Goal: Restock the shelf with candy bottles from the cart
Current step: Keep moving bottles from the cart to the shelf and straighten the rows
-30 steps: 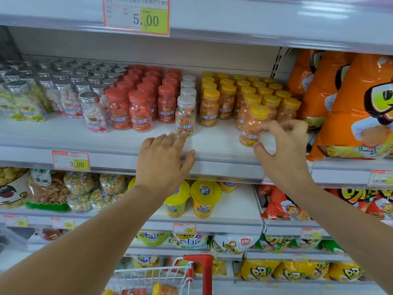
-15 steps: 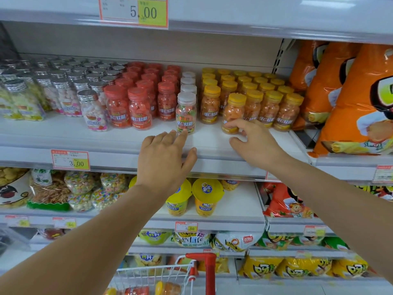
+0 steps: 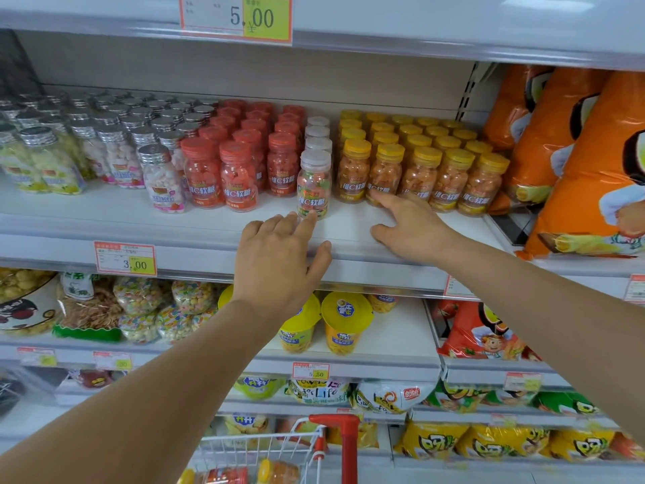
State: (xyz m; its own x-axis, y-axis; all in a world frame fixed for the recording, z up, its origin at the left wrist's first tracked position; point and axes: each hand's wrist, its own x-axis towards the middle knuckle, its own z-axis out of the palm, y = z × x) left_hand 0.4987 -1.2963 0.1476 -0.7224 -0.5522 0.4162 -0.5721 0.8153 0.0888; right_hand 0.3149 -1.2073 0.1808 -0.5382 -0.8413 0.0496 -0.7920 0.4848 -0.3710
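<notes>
My left hand [image 3: 279, 260] lies palm down on the front lip of the shelf [image 3: 104, 218], fingers straight and close together, thumb spread out along the edge, holding nothing. Its fingertips reach the foot of the white-capped bottle [image 3: 314, 183] at the front of its single file; touching or just short, I cannot tell. My right hand [image 3: 412, 232] is flat on the shelf board to the right of it, also holding nothing. The index finger is stretched out to the base of the yellow-capped bottles [image 3: 385, 172], at the second one in the front row, and the thumb is spread wide toward the left. The other fingers are partly hidden behind the hand. The yellow-capped block stands upright in neat rows, five across the front, labels facing out. Left of the white-capped file come the red-capped bottles [image 3: 237, 176], then the silver-capped bottles [image 3: 162, 179], one of which stands forward of its row. Big orange snack bags [image 3: 593, 169] lean just right of the yellow block. The cart [image 3: 303, 448] sits at the bottom edge below my arms, with its red handle post [image 3: 345, 445] upright. There are more candy bottles lying in the basket (a red-capped and a yellow-capped one visible, the rest cropped). Price tags: 3.00 tag [image 3: 125, 262] on this shelf lip, 5.00 tag [image 3: 237, 17] on the lip above. Yellow-lidded cups [image 3: 343, 323] stand on the shelf below.
</notes>
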